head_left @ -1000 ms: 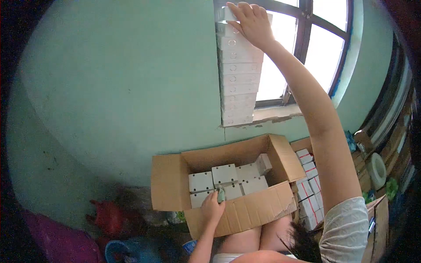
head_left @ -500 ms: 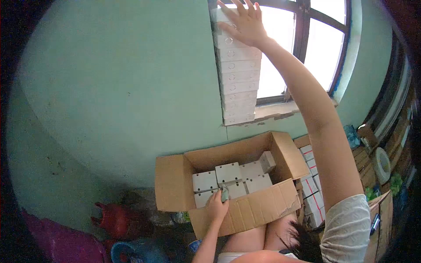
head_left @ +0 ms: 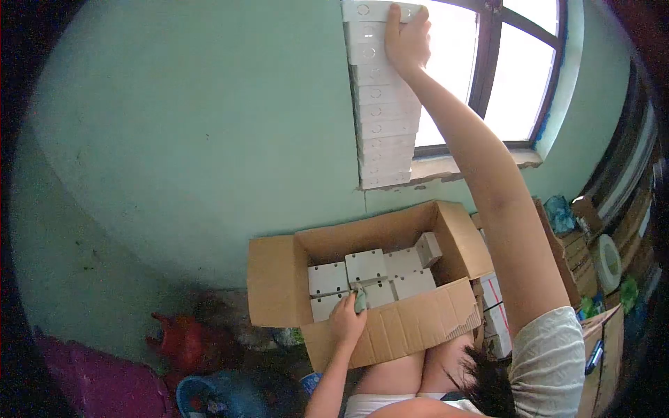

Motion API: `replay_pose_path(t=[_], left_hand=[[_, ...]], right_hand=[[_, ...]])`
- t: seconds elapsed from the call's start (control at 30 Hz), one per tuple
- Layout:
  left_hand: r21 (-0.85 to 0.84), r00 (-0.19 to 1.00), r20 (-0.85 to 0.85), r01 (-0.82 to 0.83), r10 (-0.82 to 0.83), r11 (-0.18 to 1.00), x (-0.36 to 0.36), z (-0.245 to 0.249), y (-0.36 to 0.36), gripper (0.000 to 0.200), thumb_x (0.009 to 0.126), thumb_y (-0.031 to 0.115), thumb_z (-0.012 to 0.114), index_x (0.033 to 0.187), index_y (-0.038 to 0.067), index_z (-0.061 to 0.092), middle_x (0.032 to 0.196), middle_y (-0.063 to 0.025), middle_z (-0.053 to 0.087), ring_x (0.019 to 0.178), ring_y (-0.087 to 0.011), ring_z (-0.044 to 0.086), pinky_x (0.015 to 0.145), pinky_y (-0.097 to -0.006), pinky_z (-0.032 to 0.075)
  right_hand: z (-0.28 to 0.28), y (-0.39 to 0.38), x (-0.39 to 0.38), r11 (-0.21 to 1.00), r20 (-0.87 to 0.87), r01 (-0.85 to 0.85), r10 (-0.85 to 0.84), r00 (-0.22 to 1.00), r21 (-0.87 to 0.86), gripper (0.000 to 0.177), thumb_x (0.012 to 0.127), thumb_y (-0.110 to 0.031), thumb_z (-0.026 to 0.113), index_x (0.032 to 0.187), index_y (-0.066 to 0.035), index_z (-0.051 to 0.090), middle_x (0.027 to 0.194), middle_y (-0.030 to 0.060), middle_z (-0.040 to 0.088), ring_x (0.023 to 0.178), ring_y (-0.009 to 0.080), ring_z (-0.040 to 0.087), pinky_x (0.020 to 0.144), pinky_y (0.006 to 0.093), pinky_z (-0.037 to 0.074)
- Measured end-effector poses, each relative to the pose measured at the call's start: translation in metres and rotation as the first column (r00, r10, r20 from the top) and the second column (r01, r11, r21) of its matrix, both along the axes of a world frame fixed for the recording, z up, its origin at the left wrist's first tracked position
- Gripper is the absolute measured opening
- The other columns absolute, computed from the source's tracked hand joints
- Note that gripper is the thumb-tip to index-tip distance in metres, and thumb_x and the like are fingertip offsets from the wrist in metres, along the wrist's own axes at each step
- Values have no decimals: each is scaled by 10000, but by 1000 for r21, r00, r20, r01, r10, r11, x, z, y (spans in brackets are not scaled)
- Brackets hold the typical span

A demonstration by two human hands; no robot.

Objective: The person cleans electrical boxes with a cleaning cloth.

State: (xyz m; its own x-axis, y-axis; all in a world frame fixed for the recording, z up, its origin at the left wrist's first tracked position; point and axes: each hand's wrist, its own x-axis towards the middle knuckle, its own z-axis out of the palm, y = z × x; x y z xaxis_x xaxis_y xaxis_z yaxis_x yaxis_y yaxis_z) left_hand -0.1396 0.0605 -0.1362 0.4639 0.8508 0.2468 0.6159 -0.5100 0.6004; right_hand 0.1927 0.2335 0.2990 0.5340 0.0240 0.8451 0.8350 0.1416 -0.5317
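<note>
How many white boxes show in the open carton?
7 white boxes in the carton: four in the back row, the rightmost tilted; three in front. The left hand, gripping a cloth, may hide more.

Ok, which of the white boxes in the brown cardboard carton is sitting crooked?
The small white box in the far right corner of the brown cardboard carton: it sits tilted, while the others lie flat in rows.

pale green wall (head_left: 174,139), dark-framed window (head_left: 519,76) bright with daylight, chipped sill (head_left: 481,162)
</note>
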Motion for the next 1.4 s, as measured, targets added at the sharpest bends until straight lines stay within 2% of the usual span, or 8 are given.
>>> replay_pose_path(t=[0.33, 0.4, 0.5, 0.93, 1.0, 1.07, 1.13, 1.4], left_hand=[[72, 1000, -8, -26, 26, 997, -1, 4, -3, 445, 756, 204, 708, 1154, 30, 610, 1035, -137, 642, 975, -342, 625, 832, -462, 509], [87, 1000, 8, -24, 23, 996, 0, 5, -3, 427, 760, 202, 705, 1139, 30, 612, 1018, -139, 640, 969, -341, 625, 830, -458, 510], [81, 1000, 2, 1, -1, 997, -1, 13, -3, 386, 770, 198, 695, 1109, 30, 615, 986, -140, 637, 957, -338, 625, 822, -450, 511], [77, 1000, -3, -17, 17, 997, 1, 2, 0, 344, 793, 207, 675, 1089, 41, 616, 982, -124, 645, 933, -334, 629, 805, -459, 506], [78, 1000, 9, -23, 22, 997, 2, -5, 2, 346, 792, 207, 677, 1090, 42, 615, 987, -129, 645, 931, -339, 629, 804, -460, 506], [80, 1000, 14, -13, 12, 997, 2, -4, 1, 348, 791, 207, 680, 1091, 44, 614, 991, -135, 645, 929, -344, 628, 804, -460, 506], [60, 1000, -18, -9, 10, 998, 2, 7, -1, 355, 786, 201, 683, 1093, 39, 609, 998, -148, 641, 931, -355, 623, 803, -463, 503], [73, 1000, -17, -5, 6, 997, 1, 10, 0, 346, 777, 189, 684, 1075, 29, 612, 972, -146, 632, 919, -355, 622, 787, -455, 505]], right_hand=[[-43, -10, -18, 977, 247, 210, -211, 946, 29, 720, 975, -445, 436, 1489, 23, 246, 1544, 291, 206, 1436, 447, 177, 1151, 579, 167], [-71, -13, -16, 973, 700, 180, -227, 677, 141, 611, 943, -501, 521, 1462, -203, 398, 1517, 84, 372, 1408, 373, 295, 1116, 606, 205], [-98, -8, -8, 884, 842, 457, -175, 511, -94, 648, 938, -541, 477, 1497, -239, 349, 1593, 103, 205, 1451, 395, 165, 1119, 621, 178], [-113, -17, 3, 938, 768, 295, -54, 638, -179, 658, 962, -427, 458, 1491, -64, 313, 1554, 205, 269, 1423, 411, 262, 1155, 569, 174], [-122, -21, 0, 958, 143, 48, -7, 990, -281, 415, 941, -349, 586, 1192, -19, 561, 952, 188, 657, 914, 329, 643, 811, 469, 488], [-160, -5, 36, 947, 306, 132, -38, 951, -292, 504, 935, -373, 563, 1254, 14, 517, 928, 233, 649, 891, 373, 636, 823, 491, 491], [-174, -17, 23, 995, 460, -15, 58, 886, -95, 630, 939, -527, 476, 1487, -230, 379, 1602, 106, 199, 1436, 449, 169, 1102, 659, 163], [-197, 9, -14, 903, 769, 384, -104, 630, -192, 517, 926, -519, 486, 1427, -399, 456, 1597, 16, 254, 1449, 423, 167, 1079, 710, 102]])
